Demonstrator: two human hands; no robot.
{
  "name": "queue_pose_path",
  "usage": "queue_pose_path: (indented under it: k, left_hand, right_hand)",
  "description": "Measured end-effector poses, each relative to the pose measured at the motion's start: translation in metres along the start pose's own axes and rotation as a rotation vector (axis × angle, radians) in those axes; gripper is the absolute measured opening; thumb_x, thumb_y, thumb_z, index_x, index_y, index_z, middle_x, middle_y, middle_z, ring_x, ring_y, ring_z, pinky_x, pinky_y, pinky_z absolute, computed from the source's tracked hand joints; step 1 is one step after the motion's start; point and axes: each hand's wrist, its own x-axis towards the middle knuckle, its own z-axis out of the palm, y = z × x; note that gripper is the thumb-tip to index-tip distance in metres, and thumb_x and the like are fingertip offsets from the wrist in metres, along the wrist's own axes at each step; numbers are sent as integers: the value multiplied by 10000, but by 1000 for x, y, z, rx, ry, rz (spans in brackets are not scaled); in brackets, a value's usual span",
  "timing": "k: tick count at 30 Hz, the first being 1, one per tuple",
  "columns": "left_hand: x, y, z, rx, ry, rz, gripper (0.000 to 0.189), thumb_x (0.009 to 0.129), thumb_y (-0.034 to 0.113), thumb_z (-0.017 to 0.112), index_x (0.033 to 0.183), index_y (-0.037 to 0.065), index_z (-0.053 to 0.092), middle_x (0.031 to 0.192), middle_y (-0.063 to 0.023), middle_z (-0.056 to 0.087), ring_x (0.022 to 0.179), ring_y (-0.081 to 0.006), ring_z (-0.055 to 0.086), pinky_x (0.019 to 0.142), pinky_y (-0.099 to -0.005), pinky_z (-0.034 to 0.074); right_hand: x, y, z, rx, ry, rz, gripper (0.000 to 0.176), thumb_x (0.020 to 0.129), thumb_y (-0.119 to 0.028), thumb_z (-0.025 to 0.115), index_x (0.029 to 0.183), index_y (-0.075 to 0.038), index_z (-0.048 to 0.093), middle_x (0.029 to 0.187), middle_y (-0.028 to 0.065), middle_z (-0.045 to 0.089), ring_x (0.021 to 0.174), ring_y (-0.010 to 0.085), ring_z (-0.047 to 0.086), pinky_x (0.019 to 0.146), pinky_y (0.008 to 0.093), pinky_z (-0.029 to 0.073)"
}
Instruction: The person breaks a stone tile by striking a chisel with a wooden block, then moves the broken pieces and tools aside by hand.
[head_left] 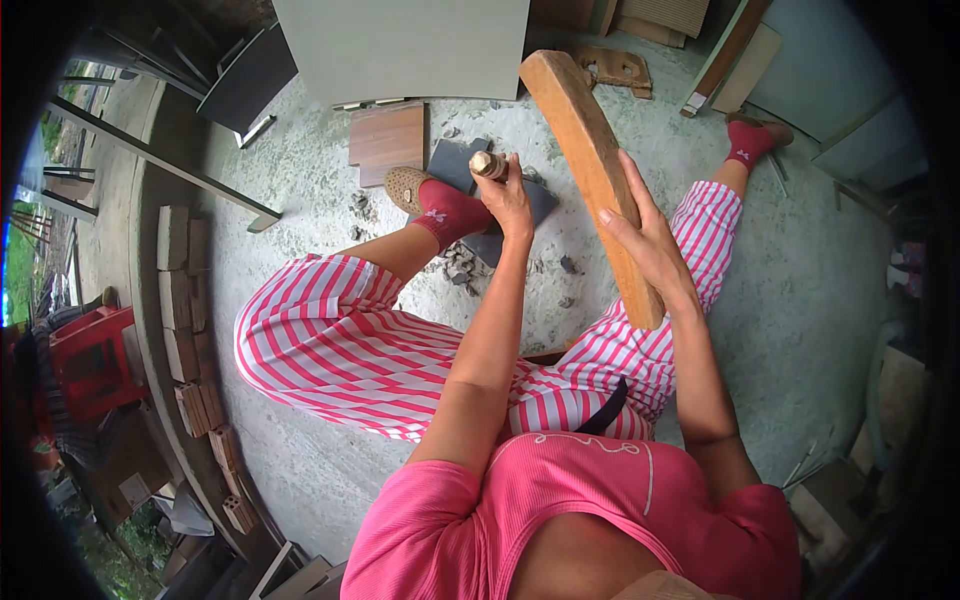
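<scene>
My left hand is closed around a chisel-like tool, its brass-coloured butt end facing up at me. The tool's lower end is hidden behind the hand. In my right hand is a long, thick wooden block, slightly curved, gripped along its lower half with the thumb on its near face. Below the left hand, dark grey slabs lie on the floor by my left foot. Broken grey chips are scattered beside them.
Wood-patterned boards lie beyond my left foot. A pale panel stands ahead. A metal bar slants in from the left, above a row of bricks. My right leg stretches out to the right. A red chair is far left.
</scene>
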Motion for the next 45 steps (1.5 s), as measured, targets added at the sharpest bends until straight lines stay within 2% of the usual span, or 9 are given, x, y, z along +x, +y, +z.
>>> queue_pose_path:
  k: [12, 13, 17, 21, 28, 31, 34, 37, 45]
  left_hand:
    - [-4, 3, 8, 149, -105, 152, 320, 823, 171, 664, 991, 27, 434, 817, -150, 601, 737, -284, 588, 702, -361, 458]
    - [-5, 2, 8, 88, -135, 95, 315, 829, 169, 651, 1015, 28, 440, 839, -150, 604, 749, -290, 591, 705, -362, 460]
    - [-8, -10, 7, 59, -270, 181, 325, 845, 157, 606, 1106, 39, 453, 945, -148, 605, 813, -299, 600, 719, -358, 467]
    - [-14, 6, 7, 68, -296, 184, 321, 851, 147, 582, 1126, 40, 456, 974, -151, 589, 846, -305, 595, 728, -364, 465]
    - [-12, 12, 15, 205, -253, 107, 303, 822, 123, 641, 1032, 36, 442, 873, -169, 584, 794, -343, 588, 699, -401, 456]
    - [-12, 11, 16, 220, -255, 104, 307, 824, 128, 635, 1048, 37, 446, 905, -172, 586, 826, -340, 594, 712, -396, 460]
    - [-13, 6, 15, 154, -278, 165, 321, 824, 125, 623, 1085, 38, 456, 976, -177, 578, 877, -342, 595, 728, -391, 463]
    - [-7, 1, 18, 123, -301, 240, 325, 823, 118, 614, 1100, 38, 465, 1016, -177, 570, 902, -345, 592, 736, -388, 464]
    - [-11, 7, 14, 220, -285, 149, 286, 818, 123, 630, 1033, 40, 461, 912, -167, 590, 819, -350, 587, 725, -397, 458]
  right_hand:
    - [26, -128, -19, 109, 69, -702, 797, 765, -254, 593, 1430, -39, 208, 1420, 152, 317, 1277, 236, 363, 1043, 335, 296]
    - [30, -119, -15, -69, 126, -827, 763, 786, -184, 641, 1433, -160, 238, 1287, 197, 458, 1167, 288, 493, 977, 359, 388]
    - [39, -40, 8, -690, -354, 79, 747, 780, -224, 628, 1421, -301, 251, 1048, 185, 543, 979, 369, 573, 896, 428, 436]
    - [27, -22, 8, -561, -309, 23, 737, 786, -242, 616, 1424, -277, 249, 1141, 201, 535, 1059, 378, 545, 919, 422, 427]
    - [25, -109, -27, -99, 139, -537, 769, 783, -174, 594, 1434, -67, 200, 1439, 147, 297, 1319, 263, 315, 1070, 354, 260]
    - [33, -88, -20, -21, 144, -693, 785, 765, -154, 653, 1430, -164, 236, 1367, 181, 400, 1206, 325, 458, 1010, 372, 363]
    - [34, -22, 0, -457, -113, -215, 766, 781, -208, 633, 1421, -340, 232, 1024, 184, 529, 949, 350, 578, 853, 425, 466]
    - [32, 1, 6, -549, -232, -27, 746, 788, -262, 623, 1413, -375, 232, 962, 190, 537, 919, 355, 584, 856, 431, 458]
    - [40, -56, -14, -142, 57, -482, 731, 804, -259, 611, 1428, -234, 231, 1348, 188, 419, 1211, 333, 451, 999, 404, 380]
